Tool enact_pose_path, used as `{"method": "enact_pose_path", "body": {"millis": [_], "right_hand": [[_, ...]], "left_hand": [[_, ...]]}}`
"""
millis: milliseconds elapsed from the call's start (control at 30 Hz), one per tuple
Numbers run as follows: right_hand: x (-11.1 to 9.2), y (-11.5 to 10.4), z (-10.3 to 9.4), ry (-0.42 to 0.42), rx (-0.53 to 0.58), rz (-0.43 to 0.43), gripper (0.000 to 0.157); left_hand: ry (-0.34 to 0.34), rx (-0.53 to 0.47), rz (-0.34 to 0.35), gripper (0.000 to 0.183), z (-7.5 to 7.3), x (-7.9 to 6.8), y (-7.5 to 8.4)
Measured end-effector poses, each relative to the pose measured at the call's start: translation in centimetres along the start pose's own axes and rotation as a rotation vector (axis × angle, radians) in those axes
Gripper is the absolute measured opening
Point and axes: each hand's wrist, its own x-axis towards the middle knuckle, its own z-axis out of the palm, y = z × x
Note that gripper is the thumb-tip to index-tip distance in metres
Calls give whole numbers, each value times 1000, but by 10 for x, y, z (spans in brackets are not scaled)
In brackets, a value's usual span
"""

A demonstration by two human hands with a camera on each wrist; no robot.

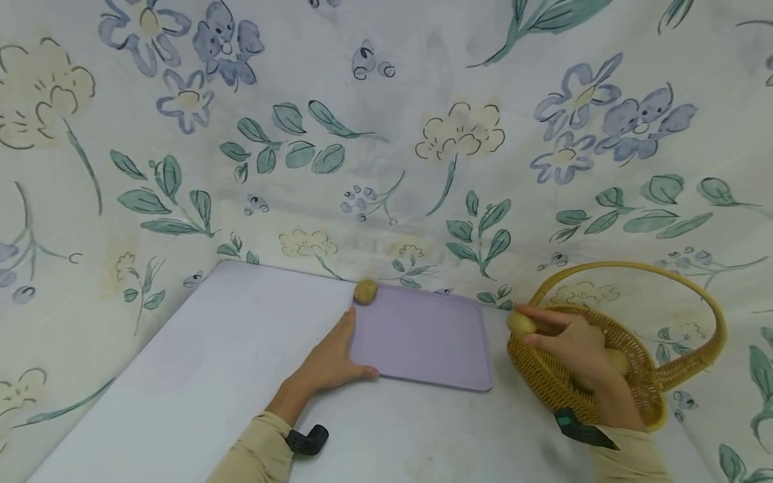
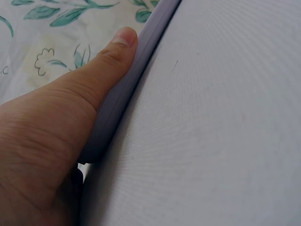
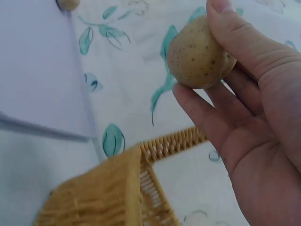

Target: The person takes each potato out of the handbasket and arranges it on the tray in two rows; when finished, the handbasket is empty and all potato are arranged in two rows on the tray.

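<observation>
My right hand (image 1: 576, 345) pinches a potato (image 3: 200, 54) between thumb and fingers, above the left rim of a wicker basket (image 1: 537, 382). The potato is round, yellowish and dotted with dark specks. More potatoes (image 1: 617, 362) lie inside the basket, partly covered by the hand. My left hand (image 1: 332, 355) rests at the near left corner of a lilac tray (image 1: 423, 335). Its fingers lie along the tray's left side, and the thumb touches the near edge, as the left wrist view also shows. Another potato (image 1: 365, 292) sits at the tray's far left corner.
A white table (image 1: 241, 335) carries the tray and basket. Floral cloth (image 1: 386, 174) rises behind the table's far edge and along both sides. The basket's tall arched handle (image 1: 715, 322) stands up at the right.
</observation>
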Motion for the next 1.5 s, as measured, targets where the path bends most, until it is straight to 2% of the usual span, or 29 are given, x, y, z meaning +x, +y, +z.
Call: {"method": "enact_pose_path", "body": {"millis": [67,267,400,600,800,1033,1267,1500], "right_hand": [[2,-5,5,-15,5,-10,60],[12,-9,23,-92,120,-123,55],[19,-12,34,-128,189,-135,56],[31,-19,51,-156,231,-165,57],[42,-24,63,-176,261,-142,60],[46,-30,64,-150,259,-112,60],[54,-34,72,-139,244,-92,60],[67,-40,84,-138,267,-108,61]], "left_hand": [[0,-5,0,145,1,-1,0],[-15,-13,-10,146,-1,-3,0],[-11,-25,-11,145,-2,-3,1],[-13,-32,-15,144,-4,-3,0],[-16,-30,-28,144,-3,-3,-3],[-5,-35,-7,145,-2,-2,-1],[-36,-28,-27,145,-3,-4,-1],[-29,-24,-10,145,-2,1,0]]}}
